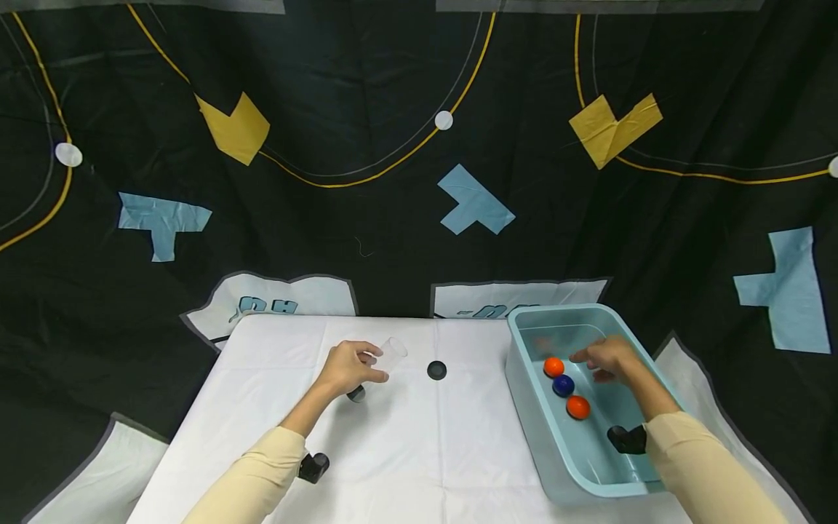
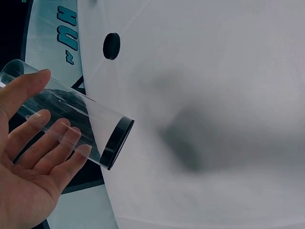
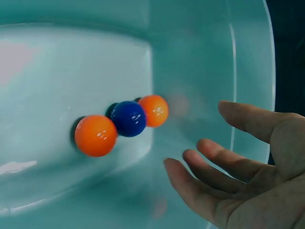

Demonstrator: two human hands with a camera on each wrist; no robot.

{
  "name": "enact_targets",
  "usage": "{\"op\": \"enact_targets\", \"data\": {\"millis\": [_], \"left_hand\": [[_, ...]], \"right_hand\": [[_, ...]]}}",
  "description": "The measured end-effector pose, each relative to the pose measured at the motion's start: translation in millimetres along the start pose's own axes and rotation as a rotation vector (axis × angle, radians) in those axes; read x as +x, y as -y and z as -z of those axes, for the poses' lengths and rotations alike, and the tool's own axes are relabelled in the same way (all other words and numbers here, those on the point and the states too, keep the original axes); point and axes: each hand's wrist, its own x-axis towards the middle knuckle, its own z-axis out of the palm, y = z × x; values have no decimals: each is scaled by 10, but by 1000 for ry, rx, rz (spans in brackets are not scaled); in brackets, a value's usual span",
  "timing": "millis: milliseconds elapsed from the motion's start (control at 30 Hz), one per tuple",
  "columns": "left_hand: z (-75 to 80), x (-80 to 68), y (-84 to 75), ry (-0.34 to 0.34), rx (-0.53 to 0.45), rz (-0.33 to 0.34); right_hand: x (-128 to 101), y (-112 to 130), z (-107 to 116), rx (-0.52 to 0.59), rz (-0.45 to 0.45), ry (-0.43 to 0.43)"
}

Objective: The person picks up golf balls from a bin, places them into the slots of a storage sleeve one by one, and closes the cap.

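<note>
My left hand (image 1: 350,367) holds a clear plastic tube (image 2: 97,114) with a black end cap, tilted above the white table. Thumb and fingers are curled around it in the left wrist view. Its shadow falls on the cloth. To the tube's right lies a round black disc (image 1: 436,370), flat on the table. Over the light blue bin (image 1: 532,429) hovers my right hand (image 1: 609,358), fingers loosely spread and holding nothing. Left of those fingers, an orange ball (image 1: 553,367), a dark blue ball (image 1: 563,386) and another orange ball (image 1: 578,407) lie in a row on the bin's floor.
White cloth (image 1: 478,437) covers the table, where the bin stands at the right side. Behind hangs a black curtain (image 1: 353,240) with blue and yellow tape shapes. Black wrist cameras (image 1: 314,467) sit at both sleeves.
</note>
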Motion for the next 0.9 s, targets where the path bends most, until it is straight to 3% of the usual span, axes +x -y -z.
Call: {"op": "enact_targets", "data": {"millis": [300,533,900], "left_hand": [[-29,-23,-3,30,25,15],[-16,-43,-27,44,23,16],[-14,-44,-27,45,27,15]], "right_hand": [[105,-136,-41,52,-143,196],[209,-334,-86,85,-222,206],[290,-488,-164,70,-233,278]]}}
